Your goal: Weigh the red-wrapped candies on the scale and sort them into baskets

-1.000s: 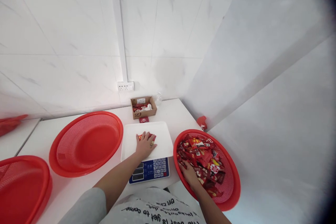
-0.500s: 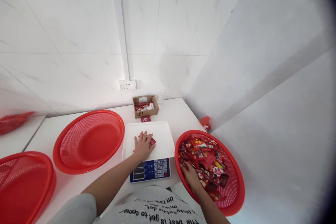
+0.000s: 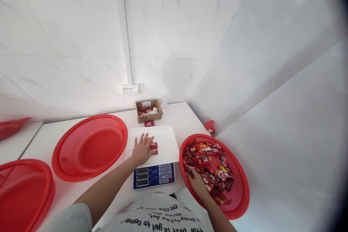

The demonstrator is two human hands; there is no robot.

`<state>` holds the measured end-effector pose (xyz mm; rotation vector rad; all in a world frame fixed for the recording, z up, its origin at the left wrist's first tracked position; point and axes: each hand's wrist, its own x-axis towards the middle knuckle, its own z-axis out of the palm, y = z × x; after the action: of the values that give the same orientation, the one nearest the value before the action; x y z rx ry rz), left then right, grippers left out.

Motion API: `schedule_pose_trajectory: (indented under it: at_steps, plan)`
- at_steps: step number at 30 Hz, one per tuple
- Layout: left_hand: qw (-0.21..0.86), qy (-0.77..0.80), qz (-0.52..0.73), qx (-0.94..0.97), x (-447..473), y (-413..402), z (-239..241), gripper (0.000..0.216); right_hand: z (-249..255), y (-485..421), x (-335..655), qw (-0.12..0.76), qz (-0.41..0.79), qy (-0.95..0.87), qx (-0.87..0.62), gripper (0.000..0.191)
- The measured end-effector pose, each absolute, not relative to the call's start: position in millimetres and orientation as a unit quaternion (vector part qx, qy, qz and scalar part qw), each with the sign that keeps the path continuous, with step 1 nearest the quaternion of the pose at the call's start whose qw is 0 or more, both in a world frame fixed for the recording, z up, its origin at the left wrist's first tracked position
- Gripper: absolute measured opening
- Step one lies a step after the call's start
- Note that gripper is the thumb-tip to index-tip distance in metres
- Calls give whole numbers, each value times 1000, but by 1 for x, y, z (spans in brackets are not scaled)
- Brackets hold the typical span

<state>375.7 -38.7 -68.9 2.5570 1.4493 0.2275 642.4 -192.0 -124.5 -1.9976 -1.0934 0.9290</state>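
Observation:
My left hand lies with its fingers spread over several small red packets on the scale's white tray. The packets show around the fingers and are partly covered by the hand. My right hand reaches over the near left rim of a red plastic basket, in among a heap of red snack packets. Its fingers look apart, though the tips are partly hidden by the packets. Below the tray is the scale's blue keypad panel.
A cardboard box holding red packets stands behind the scale, with a single red packet before it. Two more red baskets, one farther back and one nearer, are on the left. A wall socket is above the table.
The left hand has shifted slightly left on the tray, uncovering more of the red packets. The right hand stays in the basket. The whole view has shifted a little.

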Motion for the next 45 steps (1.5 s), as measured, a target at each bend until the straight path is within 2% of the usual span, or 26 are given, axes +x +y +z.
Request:
schedule_pose_trajectory:
  at_steps: [2, 6, 10, 12, 15, 17, 20, 23, 31, 34, 37, 41, 43, 45]
  plan:
    - [102, 513, 66, 850, 383, -46, -76, 58, -121, -193, 641, 327, 350, -409, -777, 43]
    - [101, 452, 45, 885, 385, -50, -81, 53, -101, -191, 633, 305, 321, -400, -802, 45]
    - [156, 424, 87, 888, 386, -59, -60, 57, -67, -187, 616, 362, 265, -392, -803, 49]
    - [253, 405, 139, 868, 396, -73, -44, 58, -49, -185, 604, 393, 290, -417, -767, 44]
    - [506, 360, 159, 768, 416, -98, -28, 49, -28, -183, 583, 395, 397, -495, -664, 32]
    - [628, 342, 154, 681, 423, -109, -23, 43, -20, -181, 571, 383, 437, -518, -628, 27]
    - [706, 349, 159, 596, 419, -116, -22, 36, -20, -181, 562, 356, 445, -524, -633, 23]
    - [730, 365, 155, 557, 407, -117, -22, 35, -26, -182, 560, 329, 422, -535, -654, 25]
    - [652, 442, 154, 596, 393, -120, -28, 29, -30, -183, 558, 326, 448, -547, -628, 30]
    - [476, 517, 227, 675, 382, -107, -38, 26, -36, -183, 572, 357, 435, -473, -678, 35]
    - [290, 571, 275, 717, 369, -88, -51, 40, -50, -185, 595, 384, 386, -360, -757, 49]
    - [231, 620, 164, 731, 373, -65, -66, 66, -77, -195, 616, 379, 299, -322, -814, 80]
    - [212, 615, 106, 752, 383, -57, -71, 74, -89, -201, 616, 356, 293, -378, -803, 82]
    - [186, 592, 70, 781, 393, -50, -74, 76, -97, -205, 611, 330, 289, -432, -788, 75]
